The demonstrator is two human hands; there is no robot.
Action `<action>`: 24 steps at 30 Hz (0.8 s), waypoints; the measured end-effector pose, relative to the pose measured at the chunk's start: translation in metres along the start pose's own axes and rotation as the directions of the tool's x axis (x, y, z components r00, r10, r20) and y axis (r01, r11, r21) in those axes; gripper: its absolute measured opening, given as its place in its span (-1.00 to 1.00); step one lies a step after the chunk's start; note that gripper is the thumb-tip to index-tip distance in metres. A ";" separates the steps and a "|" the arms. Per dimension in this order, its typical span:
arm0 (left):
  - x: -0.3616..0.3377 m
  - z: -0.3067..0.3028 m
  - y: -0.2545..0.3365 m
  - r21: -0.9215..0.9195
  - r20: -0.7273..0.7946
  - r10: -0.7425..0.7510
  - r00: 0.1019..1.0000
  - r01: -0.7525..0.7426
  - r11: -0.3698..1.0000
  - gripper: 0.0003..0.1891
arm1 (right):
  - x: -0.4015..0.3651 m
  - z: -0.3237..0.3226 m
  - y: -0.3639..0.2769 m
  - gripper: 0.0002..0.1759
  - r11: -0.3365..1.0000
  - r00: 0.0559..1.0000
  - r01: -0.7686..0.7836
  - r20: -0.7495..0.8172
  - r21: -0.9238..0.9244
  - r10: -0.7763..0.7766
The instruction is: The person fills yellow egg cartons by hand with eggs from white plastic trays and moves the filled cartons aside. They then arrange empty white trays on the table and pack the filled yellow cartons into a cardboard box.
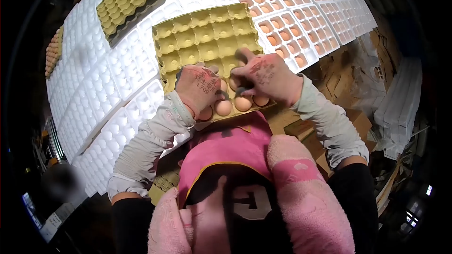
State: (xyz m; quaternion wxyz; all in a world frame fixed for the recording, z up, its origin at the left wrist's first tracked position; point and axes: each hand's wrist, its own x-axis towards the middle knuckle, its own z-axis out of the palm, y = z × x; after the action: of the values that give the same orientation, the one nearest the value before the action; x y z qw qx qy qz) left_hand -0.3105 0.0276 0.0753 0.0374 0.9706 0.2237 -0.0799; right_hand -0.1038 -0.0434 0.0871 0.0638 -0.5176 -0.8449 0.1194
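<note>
Head camera: left hand (199,86) and right hand (269,76) curl over eggs (223,108) in a tray (202,34), grip unclear; hard squeezing could crack shells.

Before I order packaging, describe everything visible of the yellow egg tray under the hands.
The yellow egg tray looks like molded pulp, with rows of cups between raised peaks. It lies cups up between white trays. Eggs line its near edge; none show in the far rows. The left hand and right hand, over the near cups, hide part of it.
</note>
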 end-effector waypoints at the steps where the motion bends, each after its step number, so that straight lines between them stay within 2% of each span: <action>1: -0.006 0.001 -0.004 -0.053 -0.109 0.023 0.994 -0.029 0.998 -0.62 | 0.001 0.004 -0.007 -0.74 1.000 1.000 -0.011 -0.008 0.008 0.011; 2: -0.013 -0.009 -0.004 -0.189 -0.086 -0.083 0.993 0.066 0.980 -0.58 | 0.001 0.004 -0.009 -0.73 1.000 1.000 -0.023 -0.021 0.005 0.023; 3: -0.018 -0.019 -0.008 -0.533 -0.108 -0.216 0.970 0.127 0.836 -0.58 | 0.001 0.000 -0.005 -0.71 0.999 0.998 -0.046 -0.038 -0.015 0.046; 4: -0.022 -0.027 -0.012 -0.811 -0.076 -0.320 0.944 0.129 0.570 -0.58 | -0.008 0.007 -0.001 -0.77 0.994 0.991 -0.108 -0.079 0.026 0.109; 5: -0.026 -0.033 -0.016 -0.975 -0.035 -0.341 0.939 0.044 0.220 -0.59 | -0.021 0.009 0.003 -0.76 0.913 0.953 -0.210 -0.134 0.351 0.271; 6: -0.029 -0.036 -0.018 -0.984 0.035 -0.341 0.939 -0.026 -0.174 -0.59 | -0.035 0.010 0.008 -0.73 0.727 0.892 -0.244 -0.145 0.642 0.427; 7: -0.028 -0.028 -0.011 -0.996 -0.016 -0.330 0.944 -0.043 -0.074 -0.59 | -0.051 0.014 0.016 -0.60 0.142 0.801 -0.136 0.024 0.980 0.598; 8: -0.024 -0.023 -0.004 -0.998 -0.066 -0.328 0.943 -0.059 0.030 -0.58 | -0.066 0.023 0.023 -0.54 -0.181 0.776 0.035 0.087 0.983 0.625; 9: -0.019 -0.023 0.007 -0.899 -0.150 -0.207 0.967 -0.046 0.436 -0.52 | -0.082 0.032 0.029 -0.48 -0.462 0.747 0.230 0.150 0.856 0.648; 10: -0.011 -0.026 0.022 -0.636 -0.177 -0.062 0.982 -0.066 0.769 -0.46 | -0.088 0.033 0.036 -0.42 -0.649 0.702 0.422 0.225 0.633 0.676; 11: -0.004 -0.031 0.043 -0.421 -0.077 -0.062 0.995 0.024 0.907 -0.48 | -0.105 0.050 0.052 -0.46 -0.446 0.638 0.347 0.141 0.825 0.757; 12: 0.001 -0.035 0.062 -0.169 0.023 -0.093 0.995 0.095 0.981 -0.50 | -0.123 0.067 0.069 -0.48 -0.216 0.562 0.224 0.055 0.951 0.825; 13: 0.005 -0.031 0.072 -0.075 0.062 -0.118 0.991 0.123 0.990 -0.42 | -0.132 0.089 0.091 -0.49 0.133 0.473 -0.043 -0.097 0.990 0.876; 14: 0.008 -0.030 0.075 -0.095 0.038 -0.122 0.992 0.125 0.988 -0.42 | -0.131 0.095 0.104 -0.49 0.436 0.427 -0.330 -0.280 0.837 0.860; 15: 0.009 -0.028 0.077 -0.116 0.019 -0.117 0.993 0.118 0.986 -0.42 | -0.135 0.100 0.112 -0.43 0.686 0.497 -0.628 -0.488 0.369 0.718; 16: 0.010 -0.026 0.080 -0.141 0.006 -0.108 0.994 0.108 0.984 -0.42 | -0.138 0.103 0.122 -0.41 0.668 0.594 -0.738 -0.380 0.092 0.709; 18: 0.014 -0.025 0.082 -0.194 0.019 -0.131 0.991 0.132 0.972 -0.40 | -0.141 0.103 0.143 -0.38 0.674 0.612 -0.726 -0.315 0.141 0.725; 19: 0.016 -0.029 0.078 -0.217 0.036 -0.123 0.992 0.128 0.968 -0.40 | -0.145 0.103 0.160 -0.42 0.709 0.581 -0.667 -0.435 0.229 0.687; 20: 0.016 -0.031 0.073 -0.239 0.055 -0.122 0.991 0.132 0.962 -0.40 | -0.144 0.101 0.178 -0.49 0.680 0.473 -0.648 -0.519 0.342 0.712; 21: 0.018 -0.029 0.067 -0.333 0.042 -0.124 0.991 0.131 0.934 -0.40 | -0.149 0.103 0.198 -0.54 0.624 0.406 -0.623 -0.487 0.471 0.773; 22: 0.017 -0.032 0.062 -0.390 0.020 -0.146 0.989 0.142 0.910 -0.42 | -0.158 0.121 0.222 -0.53 0.583 0.462 -0.763 -0.396 0.278 0.794; 23: 0.013 -0.037 0.054 -0.529 -0.003 -0.194 0.981 0.163 0.833 -0.42 | -0.160 0.118 0.226 -0.48 0.546 0.475 -0.782 -0.280 0.300 0.834; 24: 0.008 -0.041 0.045 -0.653 -0.026 -0.252 0.967 0.175 0.737 -0.42 | -0.155 0.103 0.215 -0.43 0.561 0.483 -0.785 -0.305 0.264 0.820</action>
State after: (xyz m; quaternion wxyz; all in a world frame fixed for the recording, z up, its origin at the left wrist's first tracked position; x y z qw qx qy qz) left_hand -0.2777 -0.0050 0.1155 0.3471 0.8688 0.3490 0.0531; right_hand 0.1280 -0.1018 -0.0675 0.1923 -0.8606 -0.4670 0.0656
